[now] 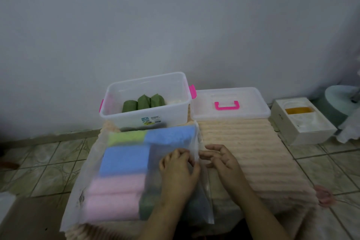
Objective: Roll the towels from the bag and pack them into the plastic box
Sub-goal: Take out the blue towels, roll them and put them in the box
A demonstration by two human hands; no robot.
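A frosted plastic bag (93,163) lies on a peach ribbed mat, filled with folded towels: blue (124,160), pink (115,198), light green (126,136) and a dark green one (149,208). My left hand (178,171) rests on the bag's right side, fingers pinching its opening edge. My right hand (220,159) hovers just right of that edge, fingers curled and apart, holding nothing. Behind the bag stands the clear plastic box (175,109) with pink latches, holding three rolled green towels (143,102) and something pale beside them.
The box's clear lid (253,107) with a pink handle lies right of the box. The peach mat (243,142) spreads over a tiled floor (48,158). A white box (300,121) with a yellow item sits at the right by the wall. Cardboard (29,218) lies at lower left.
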